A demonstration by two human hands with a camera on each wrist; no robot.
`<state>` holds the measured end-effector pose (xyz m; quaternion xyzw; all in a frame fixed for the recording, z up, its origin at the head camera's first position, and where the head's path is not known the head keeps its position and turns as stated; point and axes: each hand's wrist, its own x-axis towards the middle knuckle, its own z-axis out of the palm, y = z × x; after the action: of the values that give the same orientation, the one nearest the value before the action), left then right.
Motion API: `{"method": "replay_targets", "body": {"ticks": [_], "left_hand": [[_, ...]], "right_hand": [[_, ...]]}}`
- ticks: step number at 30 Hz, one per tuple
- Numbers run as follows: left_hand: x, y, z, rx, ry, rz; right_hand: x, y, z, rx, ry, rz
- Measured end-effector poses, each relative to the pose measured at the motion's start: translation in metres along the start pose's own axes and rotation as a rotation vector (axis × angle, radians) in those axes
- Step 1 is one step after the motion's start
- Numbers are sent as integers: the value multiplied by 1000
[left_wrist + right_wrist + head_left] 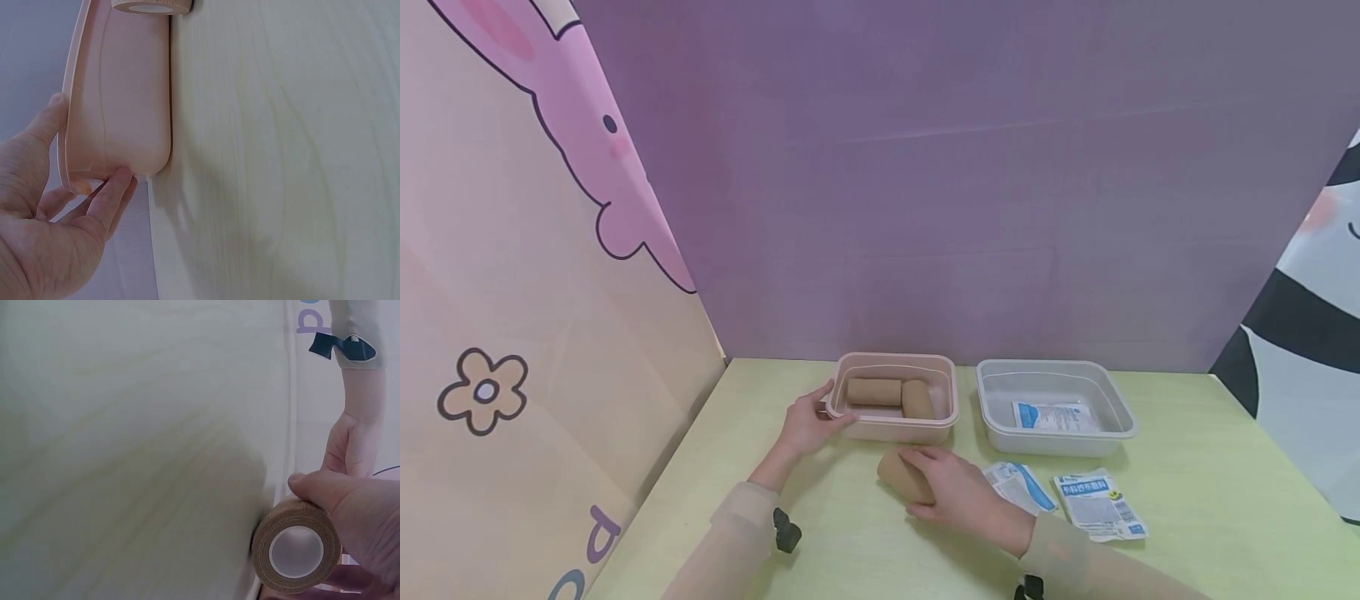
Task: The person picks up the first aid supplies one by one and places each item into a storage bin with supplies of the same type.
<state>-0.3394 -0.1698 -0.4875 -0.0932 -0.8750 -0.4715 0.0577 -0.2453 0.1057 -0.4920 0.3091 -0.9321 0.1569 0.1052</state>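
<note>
My left hand [807, 427] grips the left end of a pink plastic box [898, 430], thumb on its rim and fingers at the end wall in the left wrist view. Inside this box lie two tan bandage rolls, one lengthwise [874, 392] and one turned crosswise [917, 400]. Just in front of the box, my right hand [955, 492] holds a third tan bandage roll [902, 477] between thumb and fingers. The right wrist view shows that roll's end [265, 553] with its white core, close to the table surface.
A white plastic box [1056, 445] stands to the right, holding a blue-and-white packet [1056, 417]. Two more such packets lie in front of it, one near my right wrist [1019, 487] and one farther right [1099, 504]. A purple wall [925, 208] rises behind the pale table [827, 533].
</note>
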Motion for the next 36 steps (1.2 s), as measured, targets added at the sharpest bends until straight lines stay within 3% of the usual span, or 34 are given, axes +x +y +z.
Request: {"method": "replay_targets", "body": {"ticks": [14,25,36], "left_hand": [[0,0,0,4,-2,1],[-1,4,-2,-4,7,-11],[-1,3,-1,16,-3,-14]], "right_hand": [[1,2,-4,29,44,-1],[7,-9,-35,92,97,-30],[19,-6,-62,66,158,-31]]}}
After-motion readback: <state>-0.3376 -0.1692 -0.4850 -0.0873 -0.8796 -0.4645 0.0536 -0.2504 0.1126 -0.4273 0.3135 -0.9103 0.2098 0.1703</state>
